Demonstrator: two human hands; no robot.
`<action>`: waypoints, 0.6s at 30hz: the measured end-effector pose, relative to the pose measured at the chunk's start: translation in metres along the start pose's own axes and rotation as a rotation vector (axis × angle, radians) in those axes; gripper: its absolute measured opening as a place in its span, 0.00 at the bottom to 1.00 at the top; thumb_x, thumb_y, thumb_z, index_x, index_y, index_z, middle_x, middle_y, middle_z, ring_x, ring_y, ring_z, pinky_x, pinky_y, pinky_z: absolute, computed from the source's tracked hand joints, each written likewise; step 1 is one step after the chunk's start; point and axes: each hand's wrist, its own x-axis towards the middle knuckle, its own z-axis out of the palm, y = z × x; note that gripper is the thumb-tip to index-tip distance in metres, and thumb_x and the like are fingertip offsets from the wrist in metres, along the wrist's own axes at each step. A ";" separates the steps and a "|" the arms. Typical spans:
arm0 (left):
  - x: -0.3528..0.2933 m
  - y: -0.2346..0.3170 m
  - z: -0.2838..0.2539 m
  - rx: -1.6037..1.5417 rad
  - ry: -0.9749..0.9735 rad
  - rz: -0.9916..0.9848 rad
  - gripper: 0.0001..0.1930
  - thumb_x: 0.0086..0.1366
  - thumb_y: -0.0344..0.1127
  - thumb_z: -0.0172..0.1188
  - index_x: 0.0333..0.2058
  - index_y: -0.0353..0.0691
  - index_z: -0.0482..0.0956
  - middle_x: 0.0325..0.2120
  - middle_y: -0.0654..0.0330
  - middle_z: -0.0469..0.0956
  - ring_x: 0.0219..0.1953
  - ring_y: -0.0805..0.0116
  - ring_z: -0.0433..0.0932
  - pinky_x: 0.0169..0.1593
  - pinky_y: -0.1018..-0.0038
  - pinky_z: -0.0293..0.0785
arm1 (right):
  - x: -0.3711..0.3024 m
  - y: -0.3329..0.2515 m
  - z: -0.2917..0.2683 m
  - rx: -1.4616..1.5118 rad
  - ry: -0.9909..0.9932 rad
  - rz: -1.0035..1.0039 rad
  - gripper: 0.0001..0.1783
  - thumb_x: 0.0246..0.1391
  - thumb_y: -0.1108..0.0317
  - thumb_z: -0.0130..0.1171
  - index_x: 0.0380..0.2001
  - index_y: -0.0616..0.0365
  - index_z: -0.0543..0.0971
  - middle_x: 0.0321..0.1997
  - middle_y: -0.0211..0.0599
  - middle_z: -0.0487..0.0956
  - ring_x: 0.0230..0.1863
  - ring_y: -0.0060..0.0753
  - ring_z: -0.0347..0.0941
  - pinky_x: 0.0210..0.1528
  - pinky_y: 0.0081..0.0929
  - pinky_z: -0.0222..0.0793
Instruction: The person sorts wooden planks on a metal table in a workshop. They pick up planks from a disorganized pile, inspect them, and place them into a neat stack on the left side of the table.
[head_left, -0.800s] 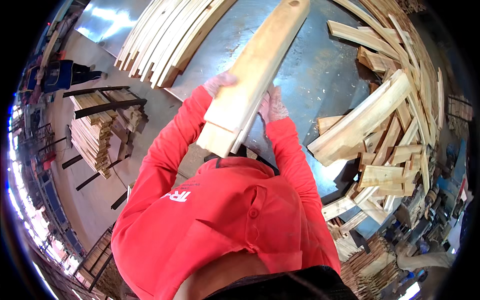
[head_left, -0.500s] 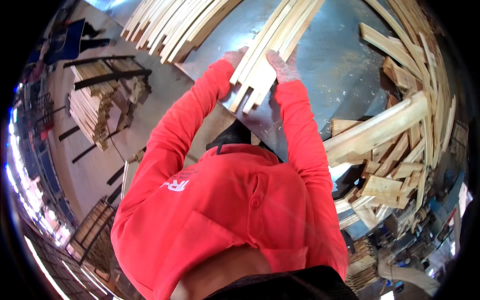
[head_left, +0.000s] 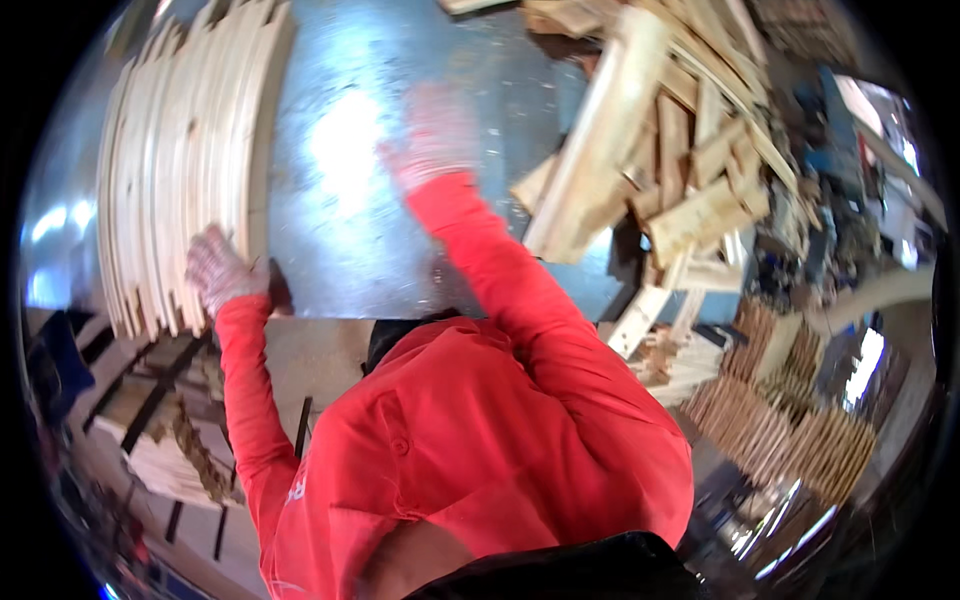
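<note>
A row of long pale wooden strips (head_left: 180, 170) lies side by side on the left of the metal tabletop (head_left: 330, 235). My left hand (head_left: 222, 272) rests on the near ends of the strips at the row's right side, fingers laid over the wood. Over the bare metal to the right, my right hand (head_left: 438, 135) is smeared by motion. Its thumb stands apart from the outstretched fingers, and no wood shows in it.
A jumbled heap of offcuts (head_left: 690, 150) lies at the right, with a wide board (head_left: 605, 130) leaning along its near side. Stacked wood (head_left: 165, 455) stands on a dark rack at the lower left. More piled boards (head_left: 780, 430) are at the lower right.
The wooden strips held between both hands are now out of my grasp. My view has turned right; my left hand is on the strip row, and my right hand is apart over the table.
</note>
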 end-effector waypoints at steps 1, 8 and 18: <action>0.001 0.008 -0.012 0.068 -0.040 -0.027 0.53 0.52 0.52 0.63 0.68 0.45 0.39 0.68 0.44 0.40 0.70 0.44 0.39 0.69 0.52 0.35 | -0.005 0.059 -0.010 -0.271 0.202 0.188 0.57 0.42 0.37 0.61 0.67 0.59 0.52 0.71 0.55 0.50 0.72 0.54 0.42 0.71 0.48 0.34; -0.053 0.133 -0.053 -0.904 0.002 0.454 0.45 0.54 0.44 0.66 0.65 0.35 0.51 0.63 0.40 0.56 0.66 0.46 0.54 0.65 0.58 0.55 | -0.057 0.205 -0.118 0.050 0.092 0.906 0.61 0.39 0.51 0.68 0.69 0.55 0.42 0.63 0.59 0.63 0.62 0.51 0.64 0.60 0.37 0.64; -0.084 0.314 0.037 -1.331 -0.533 0.488 0.30 0.53 0.43 0.67 0.54 0.39 0.71 0.43 0.56 0.78 0.42 0.66 0.76 0.48 0.73 0.71 | -0.110 0.132 -0.125 0.545 -0.096 0.162 0.44 0.46 0.57 0.65 0.63 0.60 0.59 0.55 0.50 0.69 0.57 0.45 0.65 0.59 0.34 0.62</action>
